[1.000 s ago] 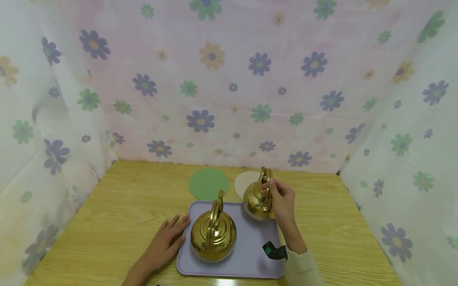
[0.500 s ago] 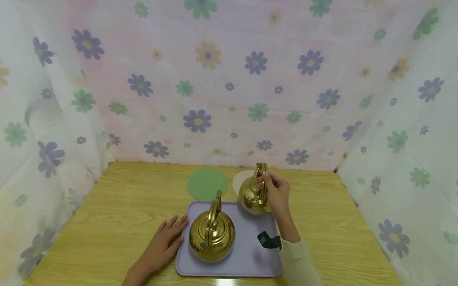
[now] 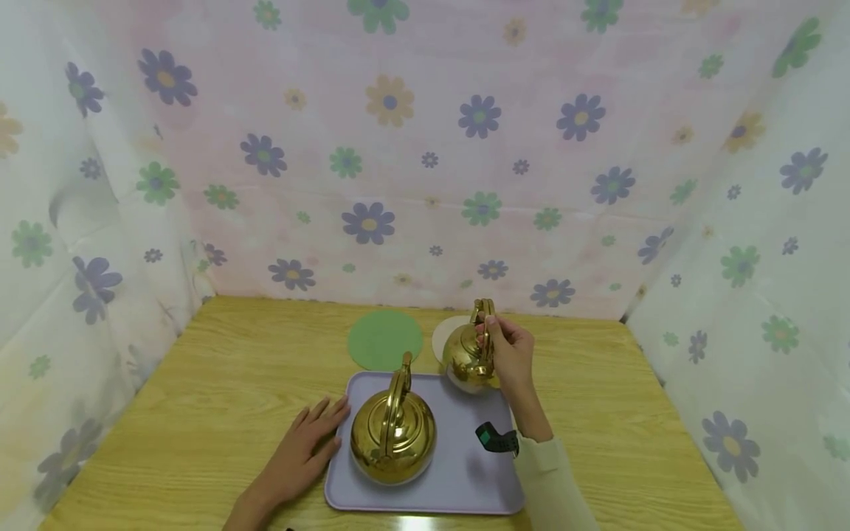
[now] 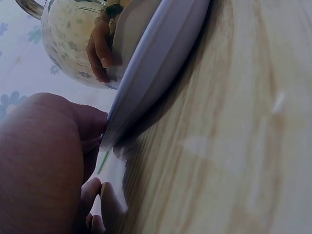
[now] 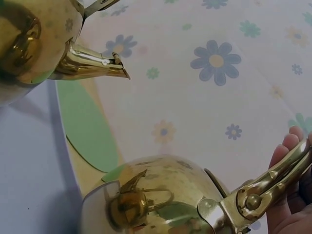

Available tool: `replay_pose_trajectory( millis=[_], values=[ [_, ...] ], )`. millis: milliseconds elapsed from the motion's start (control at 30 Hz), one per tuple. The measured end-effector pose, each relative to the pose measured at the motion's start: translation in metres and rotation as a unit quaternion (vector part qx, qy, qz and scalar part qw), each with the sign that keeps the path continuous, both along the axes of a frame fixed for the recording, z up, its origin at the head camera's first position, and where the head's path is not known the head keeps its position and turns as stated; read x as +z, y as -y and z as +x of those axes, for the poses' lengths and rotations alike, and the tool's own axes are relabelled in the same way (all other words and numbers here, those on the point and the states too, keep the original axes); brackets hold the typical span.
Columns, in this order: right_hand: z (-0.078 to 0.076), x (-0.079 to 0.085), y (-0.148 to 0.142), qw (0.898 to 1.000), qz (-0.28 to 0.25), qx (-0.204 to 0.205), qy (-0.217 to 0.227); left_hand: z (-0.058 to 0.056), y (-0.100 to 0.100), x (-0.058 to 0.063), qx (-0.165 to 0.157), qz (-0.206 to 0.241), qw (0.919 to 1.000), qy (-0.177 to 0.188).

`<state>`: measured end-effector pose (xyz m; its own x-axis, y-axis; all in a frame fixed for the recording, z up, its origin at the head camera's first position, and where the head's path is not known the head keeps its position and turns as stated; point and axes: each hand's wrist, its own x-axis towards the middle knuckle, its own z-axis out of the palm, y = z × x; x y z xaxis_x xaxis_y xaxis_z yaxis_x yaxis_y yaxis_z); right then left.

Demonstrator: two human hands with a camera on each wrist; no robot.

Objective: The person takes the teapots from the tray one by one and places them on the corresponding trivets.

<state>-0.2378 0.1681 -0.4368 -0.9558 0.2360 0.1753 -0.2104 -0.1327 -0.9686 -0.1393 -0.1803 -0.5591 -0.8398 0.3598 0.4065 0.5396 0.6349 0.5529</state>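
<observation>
My right hand (image 3: 514,358) grips the handle of a smaller shiny gold kettle (image 3: 465,361), fingers curled round it. This kettle hangs over the far right corner of a lilac tray (image 3: 458,479) and overlaps a cream round mat (image 3: 441,341) behind. A larger gold kettle (image 3: 393,442) stands upright on the tray's left half, its spout (image 5: 87,66) seen in the right wrist view. My left hand (image 3: 299,450) lies beside it, fingers stretched out and touching the tray's left edge. In the left wrist view, the left thumb (image 4: 90,122) is right at the tray's rim.
A green round mat (image 3: 385,339) lies on the wooden table (image 3: 252,369) behind the tray, left of the cream mat. Flower-patterned cloth (image 3: 425,184) closes off the back and both sides. A black wrist device (image 3: 496,439) sits at the right sleeve.
My right hand has carried the smaller kettle a little back and left, towards the cream mat. The left hand, the larger kettle and the tray stay in place; the head view shifts slightly.
</observation>
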Motion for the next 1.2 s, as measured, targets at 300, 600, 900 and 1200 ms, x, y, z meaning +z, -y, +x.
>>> replay_pose_trajectory(
  millis=[300, 600, 900, 1200],
  values=[
    [-0.007, -0.003, -0.001, 1.000, -0.005, 0.008, -0.013, -0.003, 0.001, -0.001, 0.001, -0.004, 0.9999, 0.012],
    [-0.011, -0.003, -0.001, 1.000, 0.001, 0.016, -0.012, -0.002, 0.001, 0.001, 0.002, -0.001, 1.0000, 0.007],
    [-0.016, -0.004, -0.001, 1.000, -0.007, 0.024, -0.014, 0.001, 0.002, 0.000, 0.005, -0.004, 1.0000, 0.005],
    [-0.022, -0.005, -0.003, 0.999, 0.005, 0.027, -0.027, 0.001, 0.001, -0.001, 0.007, 0.000, 1.0000, 0.007]
  ],
)
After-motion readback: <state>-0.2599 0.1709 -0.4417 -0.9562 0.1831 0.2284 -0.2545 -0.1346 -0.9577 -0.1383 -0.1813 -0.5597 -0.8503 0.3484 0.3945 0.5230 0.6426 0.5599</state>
